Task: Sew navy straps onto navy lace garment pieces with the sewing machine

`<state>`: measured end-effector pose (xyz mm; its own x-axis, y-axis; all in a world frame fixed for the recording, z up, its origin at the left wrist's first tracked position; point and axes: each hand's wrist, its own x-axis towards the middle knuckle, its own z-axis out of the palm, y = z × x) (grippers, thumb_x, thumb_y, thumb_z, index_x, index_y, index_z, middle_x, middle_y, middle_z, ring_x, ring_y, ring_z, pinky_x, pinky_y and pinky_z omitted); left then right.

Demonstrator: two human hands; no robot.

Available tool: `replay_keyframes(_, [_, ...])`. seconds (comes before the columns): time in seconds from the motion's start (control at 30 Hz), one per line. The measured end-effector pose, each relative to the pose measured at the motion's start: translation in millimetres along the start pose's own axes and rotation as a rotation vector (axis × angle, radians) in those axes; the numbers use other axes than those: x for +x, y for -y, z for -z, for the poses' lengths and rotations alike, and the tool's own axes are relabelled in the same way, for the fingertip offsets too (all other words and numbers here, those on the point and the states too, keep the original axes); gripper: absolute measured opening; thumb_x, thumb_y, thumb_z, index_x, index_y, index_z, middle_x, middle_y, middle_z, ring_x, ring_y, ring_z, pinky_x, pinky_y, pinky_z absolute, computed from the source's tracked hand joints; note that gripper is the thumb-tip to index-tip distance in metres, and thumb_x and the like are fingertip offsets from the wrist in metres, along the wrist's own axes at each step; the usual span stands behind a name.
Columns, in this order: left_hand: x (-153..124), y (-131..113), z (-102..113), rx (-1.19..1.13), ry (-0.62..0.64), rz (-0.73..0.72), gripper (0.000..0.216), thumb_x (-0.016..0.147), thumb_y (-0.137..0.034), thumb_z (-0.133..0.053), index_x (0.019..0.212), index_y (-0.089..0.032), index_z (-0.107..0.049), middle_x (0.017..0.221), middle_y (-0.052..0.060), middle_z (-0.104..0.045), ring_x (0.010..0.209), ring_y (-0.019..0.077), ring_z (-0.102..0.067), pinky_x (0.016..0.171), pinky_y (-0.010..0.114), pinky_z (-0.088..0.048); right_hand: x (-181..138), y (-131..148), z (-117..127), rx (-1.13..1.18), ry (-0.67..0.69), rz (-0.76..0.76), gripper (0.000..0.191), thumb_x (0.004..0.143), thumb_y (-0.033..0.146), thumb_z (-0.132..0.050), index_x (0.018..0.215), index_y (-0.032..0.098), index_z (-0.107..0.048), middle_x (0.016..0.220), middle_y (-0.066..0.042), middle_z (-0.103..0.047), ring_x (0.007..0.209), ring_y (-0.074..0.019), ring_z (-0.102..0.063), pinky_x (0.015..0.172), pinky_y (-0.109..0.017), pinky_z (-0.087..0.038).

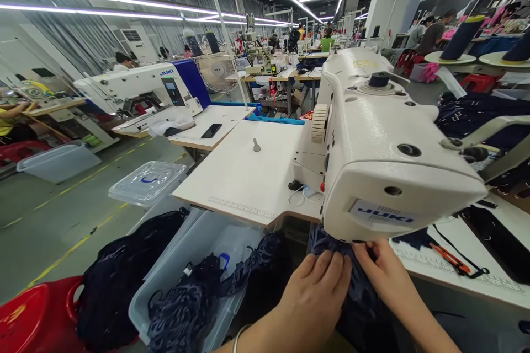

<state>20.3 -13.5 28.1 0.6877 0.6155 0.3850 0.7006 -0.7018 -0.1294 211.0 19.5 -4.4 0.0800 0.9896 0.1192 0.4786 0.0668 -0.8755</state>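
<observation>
The white JUKI sewing machine [385,187] stands right in front of me, its head hiding the needle area. Below that head, navy fabric strips [359,292] hang in a bunch. My left hand [317,287] is closed over the bunch, its fingers curled together on the cloth. Close by, my right hand [383,273] pinches the same fabric at the machine's lower edge; its fingertips are partly hidden. From the bunch, the dark strips seem to run left to a heap of navy strips [182,309] in a clear plastic bin [143,309].
Orange-handled snips [453,259] and a black phone-like object [497,242] lie right on the table [232,176]. A small grey metal piece [256,146] rests left of the machine. Beside the bin are a dark fabric pile [120,265] and a red stool [28,314].
</observation>
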Motion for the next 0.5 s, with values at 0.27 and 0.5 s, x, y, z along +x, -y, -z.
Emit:
replay_keyframes(0.27, [1.6,-3.9,-7.1,0.12,-0.02,0.076,0.038,0.097,-0.025,-0.04,0.133,-0.017,-0.051,0.13,0.004,-0.055,0.117,0.018,-0.044,0.094,0.031,-0.033,5.8,9.7,-0.3,-0.202,-0.038,-0.035,0.023,0.085,0.042,-0.047,0.089,0.022,-0.058,0.069,-0.005,-0.066,0.074,-0.0249,-0.065,0.063,-0.03,-0.046])
replay_keyframes(0.5, [4.1,-1.2,-9.6,0.133,-0.012,0.075,0.039,0.098,-0.024,-0.037,0.134,-0.017,-0.051,0.133,0.005,-0.052,0.119,0.0176,-0.043,0.096,0.031,-0.031,9.8,9.6,-0.4,-0.248,0.031,-0.123,0.043,0.084,0.053,-0.038,0.101,0.018,-0.057,0.079,-0.011,-0.069,0.073,-0.0285,-0.064,0.059,-0.033,-0.045])
